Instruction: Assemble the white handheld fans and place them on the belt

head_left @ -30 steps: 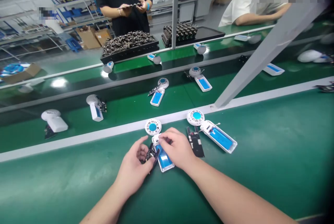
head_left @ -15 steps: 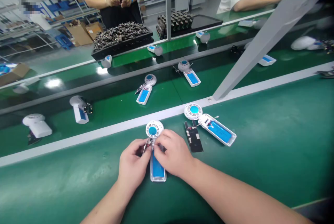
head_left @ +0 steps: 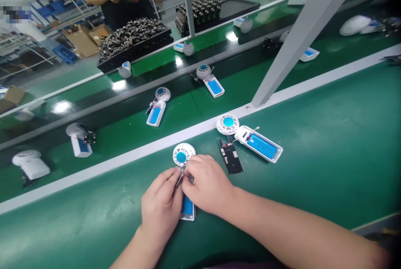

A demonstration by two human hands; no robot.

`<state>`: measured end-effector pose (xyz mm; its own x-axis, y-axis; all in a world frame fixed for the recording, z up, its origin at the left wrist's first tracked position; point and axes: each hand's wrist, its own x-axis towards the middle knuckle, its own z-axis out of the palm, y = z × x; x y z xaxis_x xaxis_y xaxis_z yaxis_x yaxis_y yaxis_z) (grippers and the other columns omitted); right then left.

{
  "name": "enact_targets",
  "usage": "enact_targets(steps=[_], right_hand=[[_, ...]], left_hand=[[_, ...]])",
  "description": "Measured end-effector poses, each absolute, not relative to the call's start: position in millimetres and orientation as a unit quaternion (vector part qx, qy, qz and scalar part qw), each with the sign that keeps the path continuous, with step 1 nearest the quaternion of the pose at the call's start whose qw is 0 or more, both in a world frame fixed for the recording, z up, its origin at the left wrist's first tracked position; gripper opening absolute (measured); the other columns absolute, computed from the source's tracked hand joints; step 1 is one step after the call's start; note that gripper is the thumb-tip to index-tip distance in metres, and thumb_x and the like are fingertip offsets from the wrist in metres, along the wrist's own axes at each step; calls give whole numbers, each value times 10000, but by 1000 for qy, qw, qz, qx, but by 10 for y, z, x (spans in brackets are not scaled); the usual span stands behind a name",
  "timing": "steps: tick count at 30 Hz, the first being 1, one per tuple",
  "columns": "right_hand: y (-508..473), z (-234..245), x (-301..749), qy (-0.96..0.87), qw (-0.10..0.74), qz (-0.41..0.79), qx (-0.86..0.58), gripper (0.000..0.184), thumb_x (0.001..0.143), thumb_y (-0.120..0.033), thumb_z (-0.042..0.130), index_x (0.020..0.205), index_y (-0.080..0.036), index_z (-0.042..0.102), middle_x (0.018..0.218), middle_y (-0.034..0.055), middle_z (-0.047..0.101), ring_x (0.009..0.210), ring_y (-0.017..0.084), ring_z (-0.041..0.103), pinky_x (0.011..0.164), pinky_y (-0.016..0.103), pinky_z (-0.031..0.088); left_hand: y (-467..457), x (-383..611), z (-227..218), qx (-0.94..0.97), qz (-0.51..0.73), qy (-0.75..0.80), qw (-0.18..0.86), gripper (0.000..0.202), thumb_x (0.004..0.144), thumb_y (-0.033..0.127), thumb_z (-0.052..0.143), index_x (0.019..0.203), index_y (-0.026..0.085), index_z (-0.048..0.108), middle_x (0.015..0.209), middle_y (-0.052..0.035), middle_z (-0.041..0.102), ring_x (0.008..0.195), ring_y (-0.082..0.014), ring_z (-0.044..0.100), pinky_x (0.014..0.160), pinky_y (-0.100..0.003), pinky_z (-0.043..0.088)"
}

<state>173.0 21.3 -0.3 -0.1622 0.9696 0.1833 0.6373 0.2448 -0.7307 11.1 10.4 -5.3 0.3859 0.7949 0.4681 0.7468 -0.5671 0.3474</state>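
Observation:
A small white handheld fan shell (head_left: 184, 156) with a blue battery in its handle lies on the green bench mat (head_left: 328, 135) in front of me. My left hand (head_left: 161, 206) and my right hand (head_left: 206, 185) both close over its handle. Between the fingers of both hands a dark circuit board (head_left: 179, 179) stands on edge against the shell. Just to the right lies a second open fan shell (head_left: 250, 139), with its own black circuit board (head_left: 230, 156) flat beside it.
Several more fan shells ride the green conveyor belt (head_left: 131, 131) beyond the white strip. A slanted grey frame post (head_left: 291, 35) rises at the right. Black trays (head_left: 134, 43) of parts stand behind, where a person in black handles parts; another person's arm shows at the top right.
My head has moved, so the whole scene sits higher and further left. My hands have slid down over the fan's handle, and the board now stands against the shell between them.

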Motion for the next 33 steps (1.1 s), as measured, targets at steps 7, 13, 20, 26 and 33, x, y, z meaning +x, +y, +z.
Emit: enact_targets(steps=[7, 13, 20, 26, 33], right_hand=[[221, -64, 1738, -735, 344, 239, -533, 161, 816, -129, 513, 664, -182, 515, 719, 20, 583, 746, 175, 539, 755, 331, 414], [175, -158, 1688, -784, 350, 157, -487, 226, 876, -94, 418, 701, -161, 544, 738, 69, 572, 739, 206, 510, 718, 347, 417], [218, -118, 1685, -763, 350, 184, -511, 198, 861, -109, 479, 689, -176, 549, 730, 53, 579, 735, 204, 531, 709, 342, 424], [351, 22, 1784, -597, 478, 279, -580, 199, 807, -154, 604, 999, -190, 647, 933, 43, 640, 895, 203, 608, 785, 321, 475], [390, 6, 1857, -542, 535, 283, -583, 262, 789, -130, 567, 1031, -193, 646, 916, 47, 635, 839, 194, 622, 777, 320, 499]], left_hand=[[114, 90, -68, 844, 309, 437, 19, 371, 804, 42, 654, 1148, 179, 652, 1052, -68, 712, 956, -175, 672, 890, -290, 553], [136, 100, -67, 851, 299, 431, -1, 352, 815, 26, 631, 1148, 141, 647, 1056, -91, 710, 967, -172, 663, 884, -282, 546], [191, 91, -38, 831, 303, 454, 110, 265, 855, 102, 582, 1085, 181, 684, 1000, -56, 725, 890, -156, 682, 792, -245, 559], [1348, -12, 311, 702, 239, 670, 31, 246, 817, 280, 617, 1021, 189, 720, 893, -78, 736, 795, -248, 692, 728, -360, 563], [2269, 789, 308, 822, 203, 532, -9, 220, 830, 313, 653, 1001, 190, 718, 1078, -65, 682, 1051, -234, 591, 975, -353, 447]])
